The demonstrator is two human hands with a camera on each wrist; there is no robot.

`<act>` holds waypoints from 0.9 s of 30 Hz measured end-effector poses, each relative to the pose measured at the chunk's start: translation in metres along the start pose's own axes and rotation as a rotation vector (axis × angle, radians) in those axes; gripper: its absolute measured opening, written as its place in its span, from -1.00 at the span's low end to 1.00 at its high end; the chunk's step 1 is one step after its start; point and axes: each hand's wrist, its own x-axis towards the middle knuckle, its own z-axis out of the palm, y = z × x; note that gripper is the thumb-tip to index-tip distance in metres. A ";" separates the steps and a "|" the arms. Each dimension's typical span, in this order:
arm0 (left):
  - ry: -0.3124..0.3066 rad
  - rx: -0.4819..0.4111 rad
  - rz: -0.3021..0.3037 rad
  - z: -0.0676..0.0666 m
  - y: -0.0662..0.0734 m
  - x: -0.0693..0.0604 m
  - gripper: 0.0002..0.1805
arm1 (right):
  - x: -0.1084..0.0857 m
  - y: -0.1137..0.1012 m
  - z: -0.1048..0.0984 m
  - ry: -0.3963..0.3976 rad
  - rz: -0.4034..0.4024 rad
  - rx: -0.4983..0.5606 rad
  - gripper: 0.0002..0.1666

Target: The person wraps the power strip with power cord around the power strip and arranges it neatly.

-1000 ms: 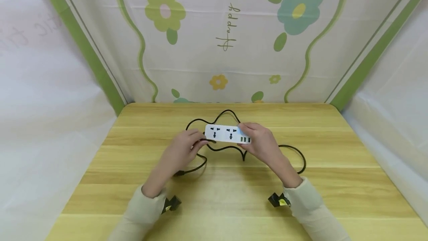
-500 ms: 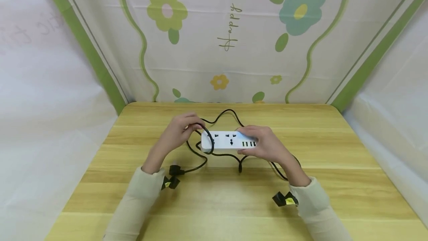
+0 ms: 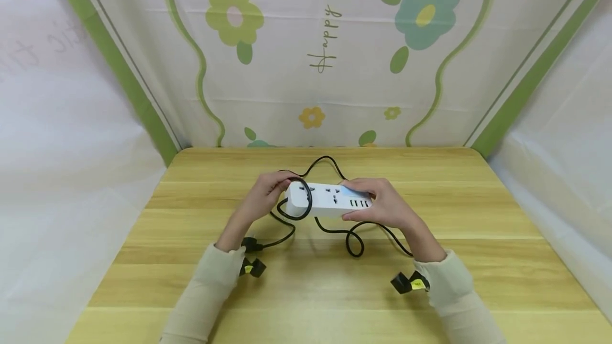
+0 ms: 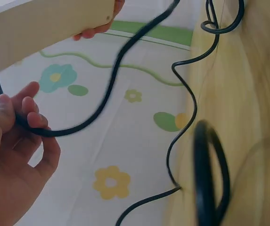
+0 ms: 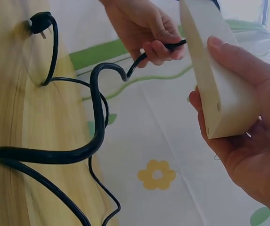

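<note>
A white power strip [image 3: 320, 199] with sockets and several USB ports is held above the table, tilted so its front side shows. My right hand [image 3: 384, 203] grips its right end, thumb on one side and fingers on the other, as the right wrist view also shows. At the strip's left end my left hand [image 3: 263, 195] pinches the black cord [image 4: 85, 125] between thumb and fingers. From there the cord loops over the strip's left end in the head view. Its plug [image 3: 251, 244] lies on the table near my left wrist.
More of the cord [image 3: 355, 243] lies in loose curves on the wooden table [image 3: 315, 296], in front of and behind the strip. A patterned cloth [image 3: 282, 78] hangs at the table's back edge, with white sheets at both sides.
The left hand has lifted the cord and brought a loop across the strip's left end. The strip has shifted slightly right and tilted, still in the right hand's grip.
</note>
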 end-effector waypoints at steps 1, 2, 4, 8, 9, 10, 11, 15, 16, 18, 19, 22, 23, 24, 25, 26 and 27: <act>0.005 -0.017 -0.017 0.002 0.000 -0.001 -0.74 | 0.000 0.000 0.000 0.006 -0.004 0.014 -0.24; 0.009 -0.039 -0.036 0.004 -0.001 -0.003 -0.74 | 0.000 0.001 -0.001 0.012 -0.005 0.037 -0.24; 0.015 -0.085 -0.067 0.008 -0.002 -0.006 -0.75 | -0.001 0.001 -0.002 0.030 -0.001 0.092 -0.25; -0.017 -0.237 -0.094 0.016 -0.001 -0.009 -0.74 | -0.003 0.001 -0.005 0.070 0.005 0.249 -0.25; -0.027 -0.283 -0.094 0.018 -0.001 -0.010 -0.72 | -0.003 0.001 -0.005 0.082 0.007 0.286 -0.25; -0.040 -0.337 -0.089 0.020 -0.001 -0.010 -0.71 | -0.003 0.001 -0.006 0.095 0.008 0.316 -0.26; -0.056 -0.395 -0.087 0.022 0.000 -0.011 -0.69 | -0.003 0.001 -0.006 0.108 0.010 0.342 -0.26; -0.117 -0.623 -0.100 0.030 0.003 -0.012 -0.68 | -0.003 0.000 -0.008 0.201 0.055 0.372 -0.27; -0.135 -0.686 -0.105 0.032 0.005 -0.012 -0.70 | -0.003 0.000 -0.008 0.230 0.072 0.374 -0.27; -0.162 -0.793 -0.124 0.036 0.007 -0.011 -0.73 | -0.003 -0.002 -0.010 0.293 0.111 0.373 -0.25; -0.169 -0.833 -0.137 0.037 0.009 -0.011 -0.74 | -0.003 -0.003 -0.011 0.318 0.132 0.377 -0.24; -0.198 -0.869 -0.182 0.041 0.014 -0.010 -0.75 | -0.003 -0.005 -0.016 0.404 0.191 0.413 -0.20; -0.207 -0.851 -0.207 0.042 0.016 -0.010 -0.74 | -0.003 -0.006 -0.018 0.440 0.208 0.421 -0.18; -0.217 -0.826 -0.235 0.042 0.018 -0.011 -0.72 | -0.003 -0.007 -0.021 0.476 0.222 0.412 -0.18; -0.223 -0.786 -0.262 0.042 0.021 -0.011 -0.71 | -0.004 -0.007 -0.024 0.512 0.235 0.388 -0.17; -0.225 -0.733 -0.287 0.042 0.023 -0.012 -0.70 | -0.005 -0.006 -0.026 0.547 0.244 0.354 -0.17; -0.221 -0.672 -0.305 0.042 0.025 -0.012 -0.68 | -0.005 -0.006 -0.029 0.575 0.250 0.321 -0.17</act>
